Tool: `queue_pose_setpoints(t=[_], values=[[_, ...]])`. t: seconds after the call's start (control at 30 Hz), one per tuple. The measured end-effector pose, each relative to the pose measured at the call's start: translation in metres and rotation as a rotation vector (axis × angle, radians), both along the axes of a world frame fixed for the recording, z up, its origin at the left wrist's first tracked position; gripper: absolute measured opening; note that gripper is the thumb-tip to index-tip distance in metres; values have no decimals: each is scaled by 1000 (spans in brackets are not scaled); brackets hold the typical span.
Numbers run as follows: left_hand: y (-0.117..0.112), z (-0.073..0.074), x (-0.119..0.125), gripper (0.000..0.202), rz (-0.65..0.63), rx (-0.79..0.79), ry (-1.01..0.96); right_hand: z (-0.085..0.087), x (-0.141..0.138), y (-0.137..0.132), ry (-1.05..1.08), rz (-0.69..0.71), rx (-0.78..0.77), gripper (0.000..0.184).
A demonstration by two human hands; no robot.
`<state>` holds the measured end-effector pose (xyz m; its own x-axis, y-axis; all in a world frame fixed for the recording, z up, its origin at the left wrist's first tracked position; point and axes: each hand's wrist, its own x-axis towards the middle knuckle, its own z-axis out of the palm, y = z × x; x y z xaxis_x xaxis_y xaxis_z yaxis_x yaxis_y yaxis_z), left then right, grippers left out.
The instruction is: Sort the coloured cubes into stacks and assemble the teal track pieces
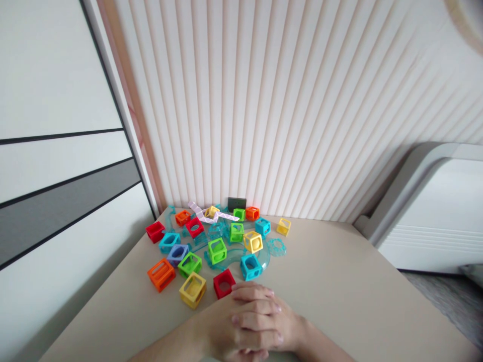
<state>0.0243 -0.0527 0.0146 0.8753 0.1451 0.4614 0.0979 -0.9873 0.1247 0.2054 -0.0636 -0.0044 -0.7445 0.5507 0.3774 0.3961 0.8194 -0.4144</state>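
Grip closed on itself: left hand [221, 322] and right hand [289, 322] clasp, fingers interlaced.
Head view: the red block [224, 282] sits on the counter [324, 276] just beyond the clasp, nearer the left hand, with no clear long axis; contact is hidden. A green block [217, 251] stands farther off.

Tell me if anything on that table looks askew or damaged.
No damage stands out. The blocks lie at jumbled angles, and toward the back the lilac strip zigzags crookedly among them; whether it's bent, I can't tell.
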Motion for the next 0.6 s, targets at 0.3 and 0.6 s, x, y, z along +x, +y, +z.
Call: queue_pose_setpoints(t=[0.3,0.6], values=[[9,-15,5,44,-92,53,-145,-26,3,15,82,97,204,47],[8,-10,4,45,-77,56,-103,-37,2,16,41,66,131,51]])
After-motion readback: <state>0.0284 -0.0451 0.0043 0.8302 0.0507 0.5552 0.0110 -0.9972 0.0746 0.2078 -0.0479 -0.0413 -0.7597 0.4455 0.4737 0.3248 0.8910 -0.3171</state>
